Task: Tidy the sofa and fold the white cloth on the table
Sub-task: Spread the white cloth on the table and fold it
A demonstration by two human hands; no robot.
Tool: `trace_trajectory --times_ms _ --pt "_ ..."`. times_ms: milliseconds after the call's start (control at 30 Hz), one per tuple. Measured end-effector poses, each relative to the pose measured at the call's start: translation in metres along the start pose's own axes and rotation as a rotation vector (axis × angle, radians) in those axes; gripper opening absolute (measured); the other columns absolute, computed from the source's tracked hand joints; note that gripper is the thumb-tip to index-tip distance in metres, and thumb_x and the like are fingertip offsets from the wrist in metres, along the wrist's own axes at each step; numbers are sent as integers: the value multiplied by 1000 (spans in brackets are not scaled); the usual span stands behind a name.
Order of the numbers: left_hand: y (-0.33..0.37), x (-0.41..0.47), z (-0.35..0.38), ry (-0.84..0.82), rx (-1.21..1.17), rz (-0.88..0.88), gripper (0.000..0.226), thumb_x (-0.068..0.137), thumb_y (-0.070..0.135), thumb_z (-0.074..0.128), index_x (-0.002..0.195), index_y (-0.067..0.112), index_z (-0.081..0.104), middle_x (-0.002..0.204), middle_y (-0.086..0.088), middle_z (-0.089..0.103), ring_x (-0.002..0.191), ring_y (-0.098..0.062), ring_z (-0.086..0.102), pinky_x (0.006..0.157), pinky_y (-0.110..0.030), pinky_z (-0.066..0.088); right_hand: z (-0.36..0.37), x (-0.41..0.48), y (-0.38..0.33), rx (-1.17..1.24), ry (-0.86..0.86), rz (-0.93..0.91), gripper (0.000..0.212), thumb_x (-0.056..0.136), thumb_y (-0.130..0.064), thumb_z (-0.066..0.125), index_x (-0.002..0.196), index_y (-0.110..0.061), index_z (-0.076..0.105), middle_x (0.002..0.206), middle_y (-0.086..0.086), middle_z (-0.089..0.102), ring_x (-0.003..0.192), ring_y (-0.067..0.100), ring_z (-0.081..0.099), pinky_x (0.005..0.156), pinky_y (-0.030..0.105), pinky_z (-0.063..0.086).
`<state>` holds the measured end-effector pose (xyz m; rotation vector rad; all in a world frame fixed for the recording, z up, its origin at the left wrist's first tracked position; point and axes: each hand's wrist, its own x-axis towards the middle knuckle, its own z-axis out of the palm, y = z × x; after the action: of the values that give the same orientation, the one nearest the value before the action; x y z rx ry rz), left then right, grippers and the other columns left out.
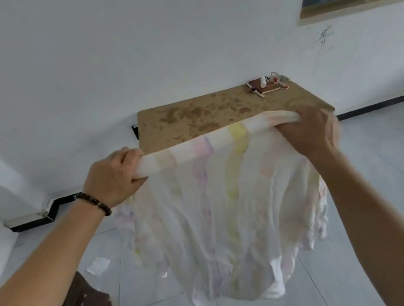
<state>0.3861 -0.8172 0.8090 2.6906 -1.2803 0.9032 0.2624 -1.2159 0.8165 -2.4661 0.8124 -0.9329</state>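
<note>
Over the near edge of the table (192,114) we've got the white cloth (225,211) held up in the air, top edge bunched into a roll, the rest hanging down toward the tiled floor (380,161). Our left hand (115,177) is fisted tight around one end, our right hand (314,131) clamped on the other. There's a beaded bracelet (95,203) on the left wrist, and some small clutter (267,85) sits at the table's far corner.

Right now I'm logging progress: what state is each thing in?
Cloth: unfolded, hanging, top edge bunched.
Left hand: shut on cloth.
Right hand: shut on cloth.
Table: stained, small clutter at its far corner.
</note>
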Motion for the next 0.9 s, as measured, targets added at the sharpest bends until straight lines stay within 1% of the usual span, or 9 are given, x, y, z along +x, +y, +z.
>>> trace_trajectory --times_ms 100,200,300,367,433,500,600,700,900 --pt "-38 55 10 62 56 -142 32 90 32 44 95 7 63 84 -10 66 73 -33 63 44 -32 43 18 80 -15 30 73 68 46 71 -62 52 90 -21 60 93 14 69 92 40 61 74 38 43" --pt "-69 115 26 154 -5 -366 18 93 16 53 104 8 65 85 -13 67 77 -37 62 52 -38 47 43 144 -37 78 83 44 46 70 -65 51 86 -22 52 81 4 58 79 33 51 70 36 38" --pt "-103 173 49 257 -232 -598 23 97 23 50 110 12 65 82 -13 68 73 -33 61 61 -38 47 73 199 -56 79 153 -49 39 75 -59 52 82 -21 51 78 5 57 74 31 48 67 35 35" --pt "-132 208 68 288 -506 -650 27 96 33 50 92 11 66 73 -9 61 64 -21 54 59 -32 44 95 236 -62 70 209 -84 32 80 -52 52 82 -21 51 84 11 65 77 36 54 67 35 35" --pt "-162 243 89 288 -723 -675 39 92 38 52 68 7 53 59 -2 43 53 -12 36 48 -23 31 119 274 -70 61 242 -103 29 82 -49 53 85 -20 55 89 13 68 82 40 59 68 34 35" --pt "-191 283 114 244 -814 -668 44 91 38 53 58 12 41 52 8 35 49 -9 30 44 -21 25 143 311 -81 31 224 -103 30 83 -48 54 90 -19 61 92 13 69 87 39 60 69 34 35" --pt "-234 353 153 141 -824 -667 41 97 34 50 62 15 39 59 4 36 56 -16 34 54 -28 28 172 375 -105 1 83 -97 28 88 -38 58 100 -14 66 103 16 69 98 40 59 74 33 37" --pt "-269 429 173 163 -761 -639 40 101 36 42 65 18 36 64 2 37 60 -18 35 55 -31 28 186 435 -132 57 56 -124 29 94 -23 53 117 -9 63 118 23 60 110 41 54 86 34 39" --pt "-322 554 174 649 -310 -566 33 101 43 25 81 23 42 59 2 36 59 -22 38 53 -31 22 193 529 -175 255 506 -355 40 86 -9 37 118 -8 61 112 18 53 97 27 53 73 9 28"
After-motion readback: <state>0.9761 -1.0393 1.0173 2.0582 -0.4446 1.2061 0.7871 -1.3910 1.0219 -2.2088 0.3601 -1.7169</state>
